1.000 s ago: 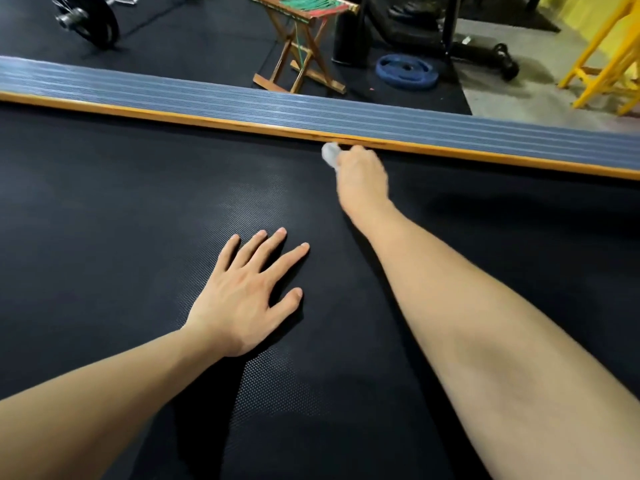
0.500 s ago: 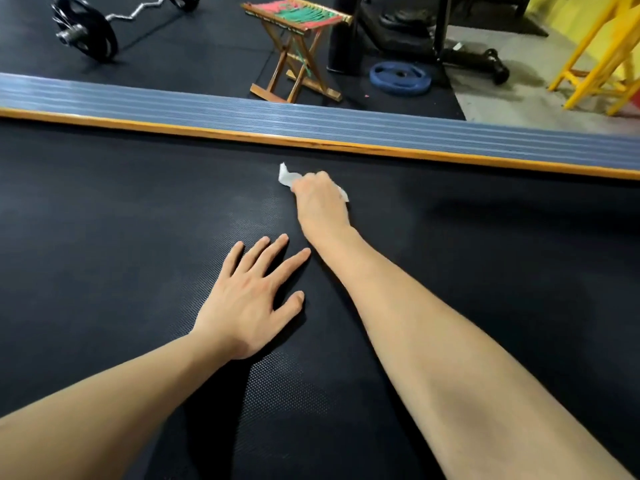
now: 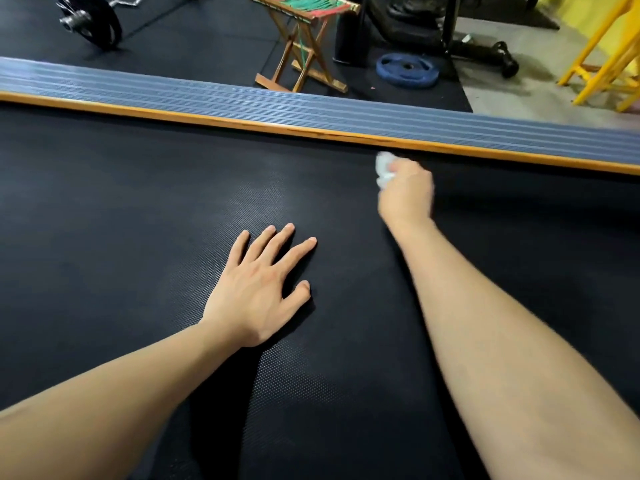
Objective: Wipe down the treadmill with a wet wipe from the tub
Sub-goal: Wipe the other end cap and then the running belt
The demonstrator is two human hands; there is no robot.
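Note:
The black textured treadmill belt (image 3: 121, 220) fills most of the view. Along its far edge runs an orange strip and a ribbed grey-blue side rail (image 3: 311, 109). My right hand (image 3: 407, 194) grips a crumpled white wet wipe (image 3: 383, 169) against the belt, just short of the orange strip. The wipe sticks out past my fingers; most of it is hidden in my fist. My left hand (image 3: 258, 289) lies flat on the belt with fingers spread, nearer to me and left of the right hand. No tub is in view.
Beyond the rail, on the gym floor, stand a folding wooden stool (image 3: 301, 39), a blue weight plate (image 3: 407, 70), a barbell with black plates (image 3: 91, 20), a black machine base (image 3: 478, 46) and a yellow frame (image 3: 602, 60).
My right hand pulled the wipe back toward me and left from the rail, then swept out to the right, back near the orange strip. My left hand stayed flat in place.

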